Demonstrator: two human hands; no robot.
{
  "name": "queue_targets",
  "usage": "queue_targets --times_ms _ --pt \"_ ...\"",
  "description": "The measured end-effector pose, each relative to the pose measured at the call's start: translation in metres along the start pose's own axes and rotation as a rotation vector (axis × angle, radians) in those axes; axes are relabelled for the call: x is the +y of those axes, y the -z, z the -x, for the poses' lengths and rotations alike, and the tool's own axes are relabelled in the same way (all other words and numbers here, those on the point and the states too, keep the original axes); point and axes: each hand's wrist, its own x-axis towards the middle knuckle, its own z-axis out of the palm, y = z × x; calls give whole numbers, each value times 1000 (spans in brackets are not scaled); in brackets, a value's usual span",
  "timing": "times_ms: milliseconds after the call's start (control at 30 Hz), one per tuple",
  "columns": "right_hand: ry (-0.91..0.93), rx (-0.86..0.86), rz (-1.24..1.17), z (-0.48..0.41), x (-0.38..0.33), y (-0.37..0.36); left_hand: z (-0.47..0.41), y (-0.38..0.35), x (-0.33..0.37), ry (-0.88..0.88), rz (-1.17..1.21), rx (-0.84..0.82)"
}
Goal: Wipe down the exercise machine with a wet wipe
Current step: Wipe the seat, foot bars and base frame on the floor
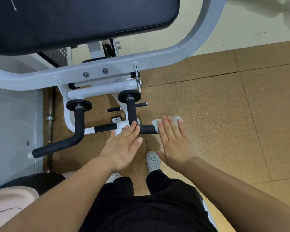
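Note:
The exercise machine has a white tube frame (107, 67), a black padded seat (74, 19) at the top and black foam handles. My right hand (174, 144) lies flat, fingers stretched, pressing a white wet wipe (155, 123) against the outer end of the short black grip (146, 129). The wipe sticks out past my fingertips on both sides. My left hand (122, 148) is flat with fingers apart, and its fingertips rest where the upright black handle (131, 111) meets the cross bar. I cannot tell whether the small white patch under its fingers is frame or wipe.
A second bent black handle (79, 121) runs down to the left. A steel barbell (49, 118) lies on the floor beside a white panel (12, 131). My feet in white clogs (152, 160) stand on brown cork-like tiles (216, 106) right of the machine.

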Motion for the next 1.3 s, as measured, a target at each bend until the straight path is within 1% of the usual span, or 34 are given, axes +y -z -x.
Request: queue_targets --times_ms 67,200,300,367,400,467,533,667,767,867,967,1100,1200,1300 --pt "-13 -22 -13 -15 -16 4 -2 6 -4 13 42 -4" --pt "79 -96 29 -40 -42 14 -4 13 -4 30 86 -31" --pt "94 -66 27 -28 -32 14 -5 13 -5 20 109 -35" --pt "97 -92 43 -5 -13 10 -4 11 -10 0 139 -28" --pt "88 -106 63 7 -1 7 -4 10 -12 -12 156 -28" --pt "54 -83 87 28 21 2 -4 7 -17 -30 190 -25" --pt "40 -89 96 40 30 1 -5 6 -18 -36 212 -21" --pt "56 -139 102 31 21 3 -5 5 -17 -38 275 -26" --pt "130 -147 101 10 -2 9 -4 3 -18 -50 306 -25" --pt "198 -178 103 -23 -40 14 0 0 -15 -52 288 55" --pt "190 -181 128 -57 -68 6 4 0 -16 28 253 159" --pt "175 -203 192 -90 -88 5 12 10 -33 161 -2 260" --pt "169 -242 185 -117 -93 17 22 19 -51 243 -76 275" --pt "114 -243 103 -135 -85 24 33 25 -72 312 -154 267"
